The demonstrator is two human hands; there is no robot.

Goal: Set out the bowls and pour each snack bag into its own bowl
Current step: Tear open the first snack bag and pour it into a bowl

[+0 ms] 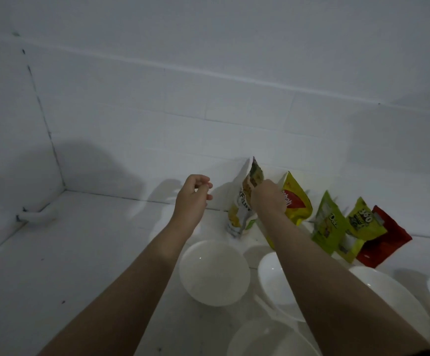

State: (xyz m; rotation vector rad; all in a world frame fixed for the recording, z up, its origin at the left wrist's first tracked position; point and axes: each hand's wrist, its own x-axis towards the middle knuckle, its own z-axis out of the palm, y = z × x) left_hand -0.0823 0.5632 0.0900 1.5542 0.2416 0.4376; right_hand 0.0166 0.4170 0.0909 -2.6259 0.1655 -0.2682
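Right hand: pinches white snack bag at its upper edge.
Left hand: loosely curled, empty, just left of grip.
Bowl: below grip.

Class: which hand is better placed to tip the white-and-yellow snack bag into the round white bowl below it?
The right hand: it already grips the white-and-yellow snack bag above the round white bowl. The left hand holds nothing.
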